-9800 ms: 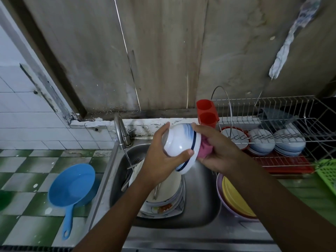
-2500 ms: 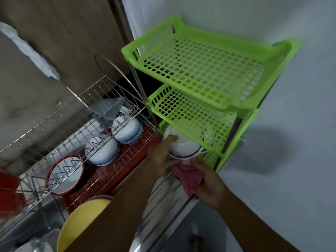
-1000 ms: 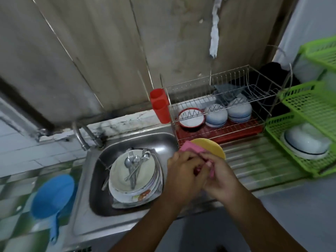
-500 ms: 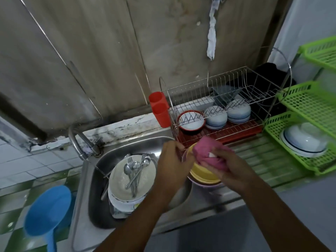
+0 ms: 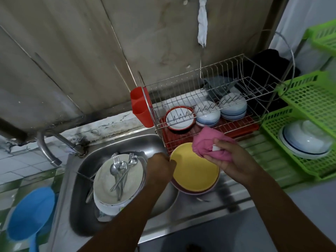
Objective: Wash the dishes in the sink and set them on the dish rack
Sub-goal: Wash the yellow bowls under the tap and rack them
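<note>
Left hand (image 5: 160,167) grips the near-left rim of a round yellow plastic bowl (image 5: 195,173), thumb hooked over the edge and the fingers curled out of sight beneath. The right hand (image 5: 236,159) is bunched round a crumpled pink cloth (image 5: 207,142), holding it over the bowl's far-right rim; whether cloth and rim touch I cannot tell.

The yellow bowl sits nested in a round mauve bowl (image 5: 192,191) on the steel bench (image 5: 209,211), just right of the stainless steel sink (image 5: 116,144). In the sink stands a stack of white plates (image 5: 116,193) with metal spoons and forks (image 5: 121,168) lying across the top one. A curved metal tap (image 5: 43,148) rises at the sink's back-left corner.

Behind the bowls, a wire dish rack (image 5: 218,79) holds a red-rimmed white dish (image 5: 180,118) and two stacks of upturned blue-and-white bowls (image 5: 207,113). A red plastic cutlery holder (image 5: 141,106) hangs on its left end. To the right, a green plastic lattice shelf (image 5: 309,99) carries an upturned white bowl with a blue band (image 5: 307,140) on its lowest tier.
</note>
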`<state>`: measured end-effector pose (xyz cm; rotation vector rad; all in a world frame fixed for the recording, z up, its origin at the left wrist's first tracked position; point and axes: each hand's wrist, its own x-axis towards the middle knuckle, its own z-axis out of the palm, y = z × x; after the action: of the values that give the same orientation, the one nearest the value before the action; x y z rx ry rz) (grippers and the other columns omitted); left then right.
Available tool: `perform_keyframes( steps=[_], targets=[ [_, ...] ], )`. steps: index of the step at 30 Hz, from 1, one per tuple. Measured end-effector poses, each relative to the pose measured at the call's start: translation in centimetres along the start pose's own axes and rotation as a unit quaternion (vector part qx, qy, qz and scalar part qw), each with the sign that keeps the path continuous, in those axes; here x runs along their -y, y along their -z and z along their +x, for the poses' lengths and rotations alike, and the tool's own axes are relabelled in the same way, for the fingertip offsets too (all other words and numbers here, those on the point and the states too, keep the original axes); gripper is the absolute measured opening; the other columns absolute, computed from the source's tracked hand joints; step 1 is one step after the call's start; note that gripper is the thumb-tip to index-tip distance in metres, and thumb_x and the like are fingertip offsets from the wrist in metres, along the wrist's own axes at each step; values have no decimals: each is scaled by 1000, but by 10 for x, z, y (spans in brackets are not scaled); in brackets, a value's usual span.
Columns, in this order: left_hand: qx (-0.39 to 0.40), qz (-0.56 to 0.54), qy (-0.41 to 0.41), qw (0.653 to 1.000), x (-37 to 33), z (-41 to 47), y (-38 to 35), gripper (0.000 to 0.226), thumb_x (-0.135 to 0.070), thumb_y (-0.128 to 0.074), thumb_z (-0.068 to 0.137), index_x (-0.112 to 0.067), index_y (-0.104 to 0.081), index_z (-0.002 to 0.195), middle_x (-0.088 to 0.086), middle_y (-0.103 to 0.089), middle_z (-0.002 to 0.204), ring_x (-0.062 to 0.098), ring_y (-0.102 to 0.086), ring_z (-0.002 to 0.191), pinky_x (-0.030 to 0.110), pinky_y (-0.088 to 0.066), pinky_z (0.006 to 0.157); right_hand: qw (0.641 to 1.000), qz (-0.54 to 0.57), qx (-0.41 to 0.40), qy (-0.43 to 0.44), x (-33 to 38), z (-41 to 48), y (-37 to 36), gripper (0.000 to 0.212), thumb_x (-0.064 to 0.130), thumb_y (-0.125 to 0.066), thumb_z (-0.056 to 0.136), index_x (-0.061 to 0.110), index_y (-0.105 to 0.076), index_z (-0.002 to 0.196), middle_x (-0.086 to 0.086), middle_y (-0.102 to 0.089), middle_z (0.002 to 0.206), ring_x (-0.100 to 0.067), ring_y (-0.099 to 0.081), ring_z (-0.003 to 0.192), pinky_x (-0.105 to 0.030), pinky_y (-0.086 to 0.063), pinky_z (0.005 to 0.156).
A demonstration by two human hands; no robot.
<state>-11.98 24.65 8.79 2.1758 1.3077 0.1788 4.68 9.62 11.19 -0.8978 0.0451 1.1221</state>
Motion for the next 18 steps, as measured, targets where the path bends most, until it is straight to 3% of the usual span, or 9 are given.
perform_keyframes(
  steps=[2,4,7,9,12,15,18],
  targets=[
    [-21,6,-19,1000,-6,-4,5,15,-24,-65,84,-17,-71,73,-3,-65,65,20,-67,67,26,-44,61,1000,0,11,-10,-3,2,2,32,5,-60,92,-1,-60,124,-24,-68,122,-34,-70,110,-42,-62,78],
    [-49,-19,-26,998,-13,-10,9,8,-27,-66,88,-21,-63,83,-7,-63,73,21,-66,75,29,-46,67,999,24,18,-16,-7,3,4,33,8,-60,90,1,-61,123,-22,-71,117,-31,-73,104,-39,-63,75],
    [-69,-68,-93,991,-19,-22,13,27,-37,-69,86,-21,-49,94,-4,-59,81,20,-58,74,34,-43,64,997,61,37,-17,-6,2,6,24,8,-53,97,2,-61,119,-20,-72,115,-30,-73,102,-37,-63,75],
    [-45,-87,-148,984,-20,-29,14,31,-38,-70,84,-27,-43,95,-4,-57,83,13,-51,66,30,-36,56,997,65,47,-12,-6,-1,8,24,9,-52,98,4,-62,119,-20,-71,118,-30,-73,103,-37,-63,78],
    [14,-122,-166,978,-17,-37,11,35,-32,-70,79,-36,-37,92,-8,-56,84,6,-43,58,28,-33,54,996,83,40,-15,-8,-6,14,29,10,-54,96,4,-60,123,-21,-68,126,-33,-70,111,-38,-62,83],
    [19,-149,-143,978,-16,-41,9,47,-27,-79,72,-36,-40,97,-7,-54,97,13,-50,77,33,-44,63,994,101,31,-17,-9,-13,16,29,8,-54,95,3,-61,122,-22,-67,128,-34,-67,115,-38,-62,83],
    [-7,-137,-109,985,-15,-43,11,68,-26,-90,66,-29,-46,117,-6,-45,118,15,-51,104,41,-53,84,993,110,37,-11,-9,-18,12,25,9,-56,89,4,-64,113,-19,-72,118,-30,-73,103,-35,-63,79]
  ],
)
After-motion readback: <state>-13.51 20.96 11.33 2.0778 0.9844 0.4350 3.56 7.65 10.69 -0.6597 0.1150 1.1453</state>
